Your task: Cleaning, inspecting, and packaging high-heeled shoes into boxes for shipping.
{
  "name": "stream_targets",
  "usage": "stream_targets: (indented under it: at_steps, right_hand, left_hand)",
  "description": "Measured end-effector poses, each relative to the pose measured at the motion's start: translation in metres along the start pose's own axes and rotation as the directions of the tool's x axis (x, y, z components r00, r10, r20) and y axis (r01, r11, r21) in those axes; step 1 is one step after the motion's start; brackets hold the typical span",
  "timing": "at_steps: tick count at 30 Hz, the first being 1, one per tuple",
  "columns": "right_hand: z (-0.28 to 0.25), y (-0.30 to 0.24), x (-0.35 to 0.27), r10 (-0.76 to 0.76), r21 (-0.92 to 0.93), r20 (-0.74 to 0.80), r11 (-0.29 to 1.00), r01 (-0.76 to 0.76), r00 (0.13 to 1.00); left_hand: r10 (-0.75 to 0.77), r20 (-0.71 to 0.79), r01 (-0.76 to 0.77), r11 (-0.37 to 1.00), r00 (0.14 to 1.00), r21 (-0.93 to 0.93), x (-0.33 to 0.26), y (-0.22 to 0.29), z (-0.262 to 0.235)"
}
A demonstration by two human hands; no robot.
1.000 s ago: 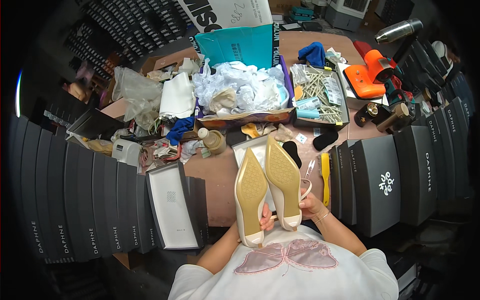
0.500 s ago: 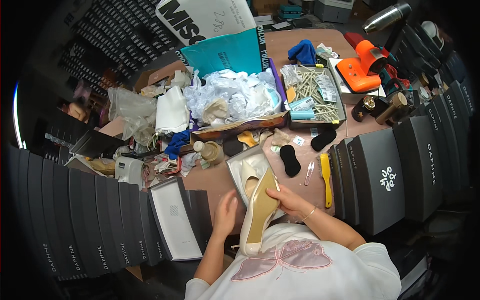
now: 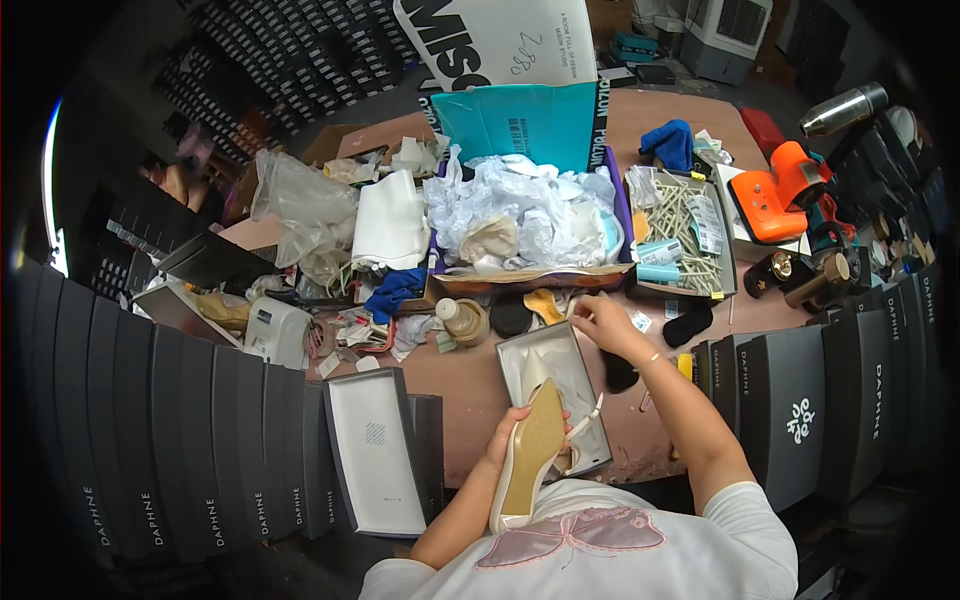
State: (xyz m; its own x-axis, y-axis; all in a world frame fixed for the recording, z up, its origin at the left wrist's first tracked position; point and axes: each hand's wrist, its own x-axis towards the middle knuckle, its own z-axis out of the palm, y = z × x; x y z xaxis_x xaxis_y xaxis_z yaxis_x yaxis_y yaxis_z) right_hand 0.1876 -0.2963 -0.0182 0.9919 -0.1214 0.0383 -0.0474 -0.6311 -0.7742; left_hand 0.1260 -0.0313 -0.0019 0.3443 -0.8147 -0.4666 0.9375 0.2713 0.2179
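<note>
A cream shoe (image 3: 541, 428) with a tan sole is held sole-up in my left hand (image 3: 507, 437), heel toward my shirt. Beyond its sole shows a pale pointed toe (image 3: 536, 368); I cannot tell if that is a second shoe. A thin cream strap (image 3: 588, 418) hangs at the right, over the open grey shoebox (image 3: 591, 400) with white paper in it. Past the box's far end, my right hand (image 3: 607, 324) reaches with fingers bent together beside a yellow cloth (image 3: 543, 306) and small scraps. Whatever its fingertips hold is hidden.
A large carton (image 3: 625, 215) full of crumpled paper stands behind. To its right is a tray of sticks (image 3: 690, 215). A capped bottle (image 3: 463, 322) stands left of the shoebox. Grey shoeboxes line the left (image 3: 180, 430) and right (image 3: 770, 390). A white-lined lid (image 3: 372, 460) leans at left.
The shoe has passed from my right hand to my left. My right hand has moved away to the far end of the shoebox. The view has shifted, so the table sits further right.
</note>
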Motion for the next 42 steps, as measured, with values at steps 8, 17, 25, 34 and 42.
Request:
stream_targets:
  at_steps: [8, 17, 25, 34, 42]
  right_hand:
    - [0.092, 0.026, 0.080, 0.130, -0.415, 0.219, 0.909, -0.028, 0.967]
    - [0.021, -0.006, -0.019, 0.054, 0.909, 0.418, -0.006, -0.418, 0.907]
    - [0.028, -0.033, -0.098, 0.022, 0.899, 0.435, 0.041, -0.436, 0.900]
    - [0.019, -0.076, -0.117, 0.104, 0.645, 0.690, 0.363, -0.673, 0.716]
    - [0.059, -0.096, -0.028, 0.104, 0.664, 0.365, 0.667, -0.338, 0.925]
  left_hand:
    - [0.079, -0.129, -0.085, 0.996, 0.989, -0.040, -0.005, 0.007, -0.009]
    - [0.276, 0.008, -0.275, 0.960, 0.961, -0.056, -0.009, 0.011, -0.014]
    - [0.280, 0.233, -0.269, 0.960, 0.931, -0.077, -0.018, 0.008, 0.014]
    - [0.251, 0.068, -0.259, 0.950, 0.966, 0.174, -0.044, -0.001, 0.022]
    - [0.432, -0.129, -0.435, 0.901, 0.892, 0.011, -0.061, -0.001, -0.025]
